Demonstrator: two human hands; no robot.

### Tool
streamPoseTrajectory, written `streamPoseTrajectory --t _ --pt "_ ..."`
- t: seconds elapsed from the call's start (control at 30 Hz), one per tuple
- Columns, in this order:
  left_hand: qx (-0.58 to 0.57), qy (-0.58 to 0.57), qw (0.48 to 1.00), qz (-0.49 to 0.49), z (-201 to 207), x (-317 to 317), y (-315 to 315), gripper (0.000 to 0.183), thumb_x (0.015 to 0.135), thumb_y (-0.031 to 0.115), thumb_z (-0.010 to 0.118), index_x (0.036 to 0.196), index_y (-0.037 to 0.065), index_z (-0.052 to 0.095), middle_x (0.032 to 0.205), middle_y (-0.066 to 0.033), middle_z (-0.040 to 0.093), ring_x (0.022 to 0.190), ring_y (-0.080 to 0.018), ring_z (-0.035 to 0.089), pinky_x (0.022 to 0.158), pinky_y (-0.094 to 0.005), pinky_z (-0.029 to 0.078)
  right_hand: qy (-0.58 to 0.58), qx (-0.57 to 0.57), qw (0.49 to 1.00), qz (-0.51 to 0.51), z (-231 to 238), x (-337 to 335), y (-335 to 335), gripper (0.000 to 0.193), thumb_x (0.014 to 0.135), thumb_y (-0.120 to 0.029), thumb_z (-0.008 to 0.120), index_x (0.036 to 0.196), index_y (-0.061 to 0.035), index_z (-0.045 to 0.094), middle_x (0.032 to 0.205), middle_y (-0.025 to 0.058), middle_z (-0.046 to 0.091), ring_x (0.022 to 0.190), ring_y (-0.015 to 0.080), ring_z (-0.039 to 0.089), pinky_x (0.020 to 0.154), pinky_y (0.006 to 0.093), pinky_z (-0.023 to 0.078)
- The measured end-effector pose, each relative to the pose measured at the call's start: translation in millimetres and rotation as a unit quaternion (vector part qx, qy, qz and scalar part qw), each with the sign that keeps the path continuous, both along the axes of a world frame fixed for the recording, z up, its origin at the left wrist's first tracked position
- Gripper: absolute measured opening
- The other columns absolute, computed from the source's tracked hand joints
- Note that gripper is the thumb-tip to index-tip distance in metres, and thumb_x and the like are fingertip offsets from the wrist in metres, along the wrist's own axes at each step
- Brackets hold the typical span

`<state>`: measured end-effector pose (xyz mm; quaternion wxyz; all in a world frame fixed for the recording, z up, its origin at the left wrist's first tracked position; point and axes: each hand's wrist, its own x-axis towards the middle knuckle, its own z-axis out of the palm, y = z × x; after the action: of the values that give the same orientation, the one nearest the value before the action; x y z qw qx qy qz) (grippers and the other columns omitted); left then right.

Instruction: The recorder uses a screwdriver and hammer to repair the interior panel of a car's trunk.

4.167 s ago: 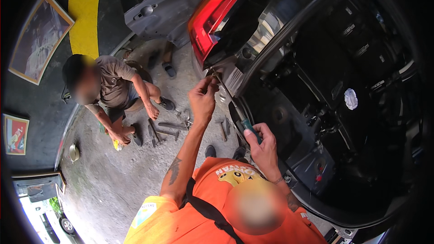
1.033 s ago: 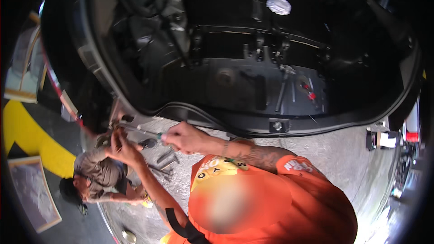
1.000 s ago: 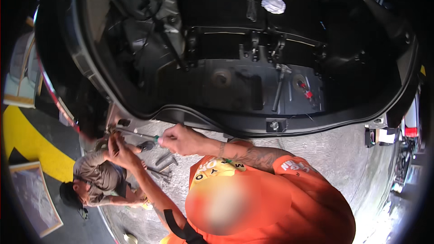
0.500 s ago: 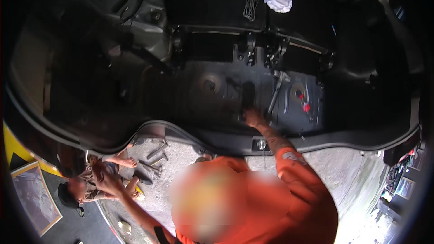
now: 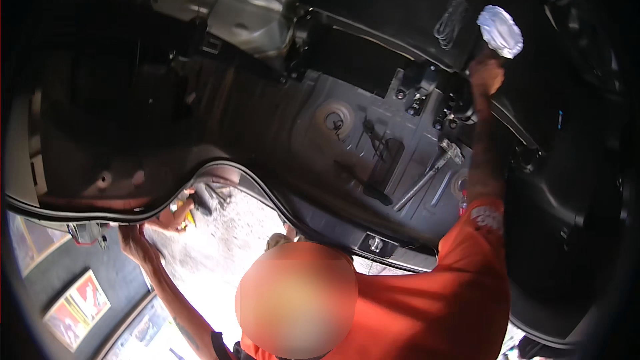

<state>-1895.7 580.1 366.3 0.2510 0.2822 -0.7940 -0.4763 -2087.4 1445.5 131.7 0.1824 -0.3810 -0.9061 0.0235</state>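
My right arm stretches across an open car boot. My right hand (image 5: 488, 75), fingers curled, is at the near edge of the black seat-back panel, just below a crumpled white cloth-like piece (image 5: 500, 31). Whether it touches that piece, or what is in it, I cannot make out. A coiled cord (image 5: 451, 23) lies left of the white piece. My left hand (image 5: 135, 243) is at the lower rim of the car body (image 5: 153, 210) on the left, its fingers hidden. On the grey boot floor (image 5: 313, 143) lie a hammer (image 5: 430, 175) and a dark flat bar-like piece (image 5: 387, 170).
A latch (image 5: 375, 244) sits in the boot sill. A red-and-clear item (image 5: 463, 203) shows beside my right sleeve. Beyond the left rim, a co-worker's bare limb (image 5: 177, 219) shows above the concrete floor (image 5: 220, 253). Framed pictures (image 5: 77, 308) are at the lower left.
My right hand has left the boot floor and reached far up and right, to the white piece. My left hand has moved to the body rim. The whole view has turned and shifted.
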Motion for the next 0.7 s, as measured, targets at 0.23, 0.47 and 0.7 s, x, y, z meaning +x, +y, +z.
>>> streamPoseTrajectory --t 0.23,0.47,0.7 --pt "0.016 -0.005 0.999 0.040 0 4 -6 0.045 0.088 -0.004 0.059 0.132 0.001 0.059 0.124 -0.0088 0.065 0.108 -0.0190 0.062 0.091 -0.0344 0.051 -0.132 0.106 0.978 0.120 -14 -65 88 0.056 0.090 -0.035 0.057 0.144 -0.0305 0.044 0.146 0.0197 0.044 0.120 0.0458 0.056 0.099 0.0502 0.048" --pt "0.031 0.015 0.999 0.027 0 -1 -1 0.034 0.091 0.002 0.061 0.125 0.002 0.064 0.117 -0.0049 0.067 0.102 -0.0156 0.063 0.087 -0.0324 0.050 -0.204 0.061 0.968 0.133 18 -38 76 0.022 0.093 -0.025 0.055 0.114 -0.0196 0.057 0.123 0.0204 0.058 0.108 0.0467 0.061 0.092 0.0540 0.050" --pt "0.128 -0.342 0.931 -0.027 -48 62 20 0.028 0.096 0.024 0.060 0.117 0.006 0.065 0.102 -0.0040 0.069 0.078 -0.0101 0.060 0.067 -0.0268 0.049 0.109 0.107 0.958 0.242 52 79 -35 0.020 0.086 -0.015 0.052 0.099 -0.0021 0.060 0.099 0.0231 0.065 0.095 0.0432 0.062 0.082 0.0548 0.048"
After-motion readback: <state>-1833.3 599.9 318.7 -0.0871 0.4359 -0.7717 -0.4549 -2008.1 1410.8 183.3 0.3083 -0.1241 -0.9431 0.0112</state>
